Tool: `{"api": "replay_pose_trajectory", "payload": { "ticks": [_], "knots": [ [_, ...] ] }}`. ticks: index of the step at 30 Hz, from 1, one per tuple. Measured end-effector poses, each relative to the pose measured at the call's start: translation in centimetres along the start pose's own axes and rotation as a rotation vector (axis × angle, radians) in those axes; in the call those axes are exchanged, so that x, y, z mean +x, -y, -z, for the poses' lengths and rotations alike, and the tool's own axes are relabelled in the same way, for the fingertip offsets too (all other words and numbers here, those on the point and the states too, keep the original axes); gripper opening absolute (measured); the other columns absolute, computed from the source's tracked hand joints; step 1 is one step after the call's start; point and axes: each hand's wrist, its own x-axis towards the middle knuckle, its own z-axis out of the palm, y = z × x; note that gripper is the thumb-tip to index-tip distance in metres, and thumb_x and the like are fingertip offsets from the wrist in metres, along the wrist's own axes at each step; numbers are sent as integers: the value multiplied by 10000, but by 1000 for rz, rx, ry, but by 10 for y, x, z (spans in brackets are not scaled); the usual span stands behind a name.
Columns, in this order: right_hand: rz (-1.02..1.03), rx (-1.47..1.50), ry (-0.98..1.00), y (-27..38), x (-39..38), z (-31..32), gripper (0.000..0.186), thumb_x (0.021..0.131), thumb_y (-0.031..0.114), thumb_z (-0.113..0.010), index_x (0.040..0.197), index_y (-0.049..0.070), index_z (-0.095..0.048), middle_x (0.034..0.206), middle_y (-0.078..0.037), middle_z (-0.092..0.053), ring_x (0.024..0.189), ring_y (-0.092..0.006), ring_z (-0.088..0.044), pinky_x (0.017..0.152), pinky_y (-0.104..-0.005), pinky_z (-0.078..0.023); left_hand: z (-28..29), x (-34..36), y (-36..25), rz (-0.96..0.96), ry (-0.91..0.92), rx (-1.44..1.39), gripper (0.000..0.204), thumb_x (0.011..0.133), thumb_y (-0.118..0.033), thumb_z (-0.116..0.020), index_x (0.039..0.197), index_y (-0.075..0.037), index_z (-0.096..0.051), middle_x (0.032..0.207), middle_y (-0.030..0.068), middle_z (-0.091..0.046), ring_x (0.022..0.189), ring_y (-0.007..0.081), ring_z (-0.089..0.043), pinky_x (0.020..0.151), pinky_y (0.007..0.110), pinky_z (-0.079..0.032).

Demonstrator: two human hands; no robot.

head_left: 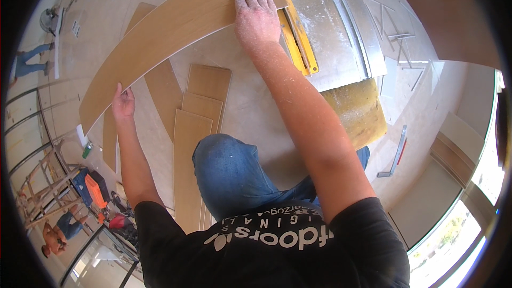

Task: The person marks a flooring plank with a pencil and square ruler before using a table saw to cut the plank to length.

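A long light-brown wood-look board (170, 37) reaches from the left onto a metal table saw (333, 26). Under its near edge, my left hand (124, 102) is closed round the board, with the thumb on top. My right hand (257, 18) lies flat on the board's upper face at the saw end, fingers stretched out; its thumb is hidden. Next to the right hand, a yellow slotted plate (298, 42) is set into the dusty saw top, partly covered by the board. Whether the board touches a blade cannot be seen.
Several similar boards (193, 128) lie on the floor beside my knee. A dusty yellow saw housing (354, 112) stands near my right forearm. A metal square (396, 154) and thin offcuts (397, 36) lie to the right. Two other people are at the far left.
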Motion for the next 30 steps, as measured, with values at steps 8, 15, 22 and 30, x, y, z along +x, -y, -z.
{"api": "replay_pose_trajectory", "payload": {
  "ticks": [8, 15, 22, 30],
  "knots": [
    [-12, 21, -5, 0, -2, 3, 402, 913, 93, -549, 1300, 46, -645, 1425, -104, -605, 1395, -279, -495, 1199, -433, -354, 1, -8, 2, -28, -2, 32, 325, 959, -17, -694, 1263, 32, -590, 1234, 154, -679, 1119, 267, -679, 921, 316, -620],
    [-12, 17, -2, 1, -5, 5, 411, 903, 92, -557, 1302, 45, -645, 1431, -99, -602, 1396, -276, -494, 1200, -434, -352, -7, -18, 5, 14, -67, 11, 315, 970, -41, -694, 1259, 29, -590, 1218, 145, -684, 1107, 254, -681, 907, 295, -613],
    [18, 1, 6, -1, -8, 6, 406, 930, 126, -563, 1316, 20, -629, 1438, -129, -587, 1395, -289, -490, 1197, -435, -344, -10, -24, 6, -46, -81, 11, 228, 972, -30, -686, 1185, 23, -622, 1168, 145, -707, 1054, 240, -707, 872, 290, -633],
    [32, 17, -11, -2, -11, 10, 393, 908, 113, -576, 1280, 4, -636, 1415, -138, -600, 1372, -297, -507, 1176, -433, -369, -15, -37, 10, -67, -88, 48, 276, 962, -21, -696, 1226, 6, -620, 1201, 126, -702, 1085, 233, -698, 899, 298, -629]
  ]
}}
